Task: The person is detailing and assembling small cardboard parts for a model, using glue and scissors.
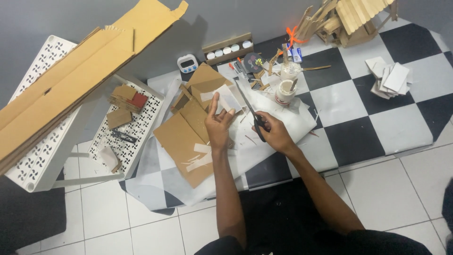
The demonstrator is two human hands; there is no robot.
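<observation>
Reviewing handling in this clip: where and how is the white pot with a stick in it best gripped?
Grip the white pot around its round side wall, coming from the right, the right hand's side. The stick leaning from its open top blocks a grip from above.

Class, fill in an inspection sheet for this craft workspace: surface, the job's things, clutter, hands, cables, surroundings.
Surface: checkered mat on tiled floor, partly under white paper.
Job's things: white card in left hand; scissors in right hand, blades at the card.
Clutter: cardboard pieces, glue pots, card stack, timer, paper scraps.
Hands: both gripping.
Cables: nothing seen.
Surroundings: white racks with long cardboard, stick house, grey wall.
</observation>
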